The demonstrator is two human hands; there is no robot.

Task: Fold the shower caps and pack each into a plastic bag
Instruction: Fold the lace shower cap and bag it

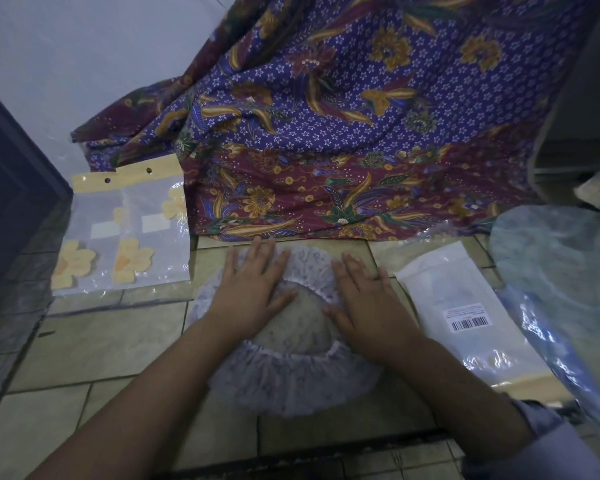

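Head view: left hand [253,289] and right hand [364,303], fingers straight, gripping nothing, press shower cap [291,372] flat on tiled floor [101,341], beside plastic bag [465,306]. Risk: elastic rim may spring up once palms lift; slick film may slide, skewing fold.

The shower cap [291,375] lies on the floor [101,341] in the near middle, with the left hand [253,289] flat on its far left part and the right hand [364,306] flat on its far right part. A pair of bags [125,230] lies side by side to the left and a little farther off, and the right-hand bag [465,317] lies just right of the cap, with a second cap [561,271] beyond it at the right edge. A draped cloth [326,133] hangs behind them all, its lower edge meeting the floor just past the left fingertips.
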